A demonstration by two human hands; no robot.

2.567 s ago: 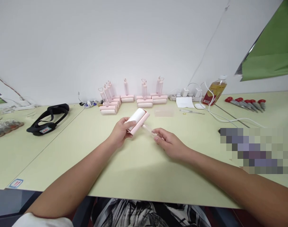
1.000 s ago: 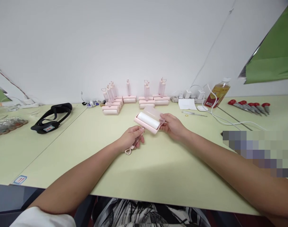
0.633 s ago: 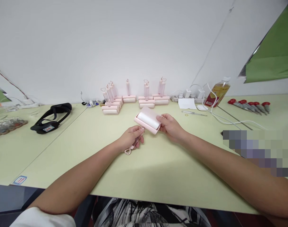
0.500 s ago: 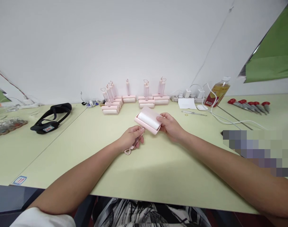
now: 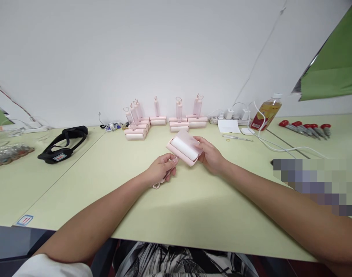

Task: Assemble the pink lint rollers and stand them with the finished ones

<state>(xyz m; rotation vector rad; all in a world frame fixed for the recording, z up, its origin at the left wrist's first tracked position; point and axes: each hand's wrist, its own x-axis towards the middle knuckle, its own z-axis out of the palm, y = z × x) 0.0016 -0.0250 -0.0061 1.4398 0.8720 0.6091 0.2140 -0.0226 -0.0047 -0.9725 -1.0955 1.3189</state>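
Note:
A pink lint roller (image 5: 185, 148) with a white roll is held above the table, tilted down to the right. My left hand (image 5: 163, 168) is closed around its handle, and a heart-shaped loop shows below the fingers. At the head's right end, my right hand (image 5: 209, 154) grips the pink cover (image 5: 188, 137) with thumb and fingers. The white roll lies exposed between the cover and the pink front edge. Part of the handle is hidden by my left fingers.
Several similar lint rollers (image 5: 135, 136) stand handle-up along the wall. A black head strap (image 5: 63, 144) lies left. To the right are white paper (image 5: 228, 126), a thin clear tool (image 5: 236, 137), cables, a drink bottle (image 5: 267, 111) and red-capped tools (image 5: 311, 130).
The lint roller's head has shifted slightly right and turned a little, with its cover standing further off the roll. My left hand has turned slightly, hiding more of the handle.

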